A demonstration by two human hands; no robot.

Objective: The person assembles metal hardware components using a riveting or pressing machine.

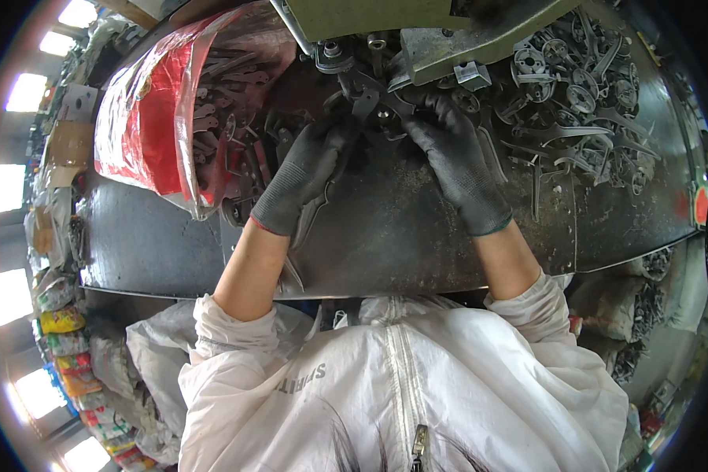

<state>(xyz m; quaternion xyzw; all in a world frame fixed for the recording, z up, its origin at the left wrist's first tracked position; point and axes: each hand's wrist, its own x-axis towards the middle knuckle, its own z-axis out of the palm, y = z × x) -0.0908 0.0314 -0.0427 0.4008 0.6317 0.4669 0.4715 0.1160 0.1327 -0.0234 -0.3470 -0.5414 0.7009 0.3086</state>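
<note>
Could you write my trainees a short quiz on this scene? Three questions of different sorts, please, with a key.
1. Where is the red bag? (a) On the person's left (b) On the person's right (c) On the floor
2. True or false: a heap of loose metal parts lies on the right side of the workbench.
3. What do the left hand and the right hand both wear?

Key: 1. a; 2. True; 3. Dark gloves.

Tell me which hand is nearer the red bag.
Left. The left hand is to the right of the red bag, near its open side; the right hand is farther right, past the left one.
</note>
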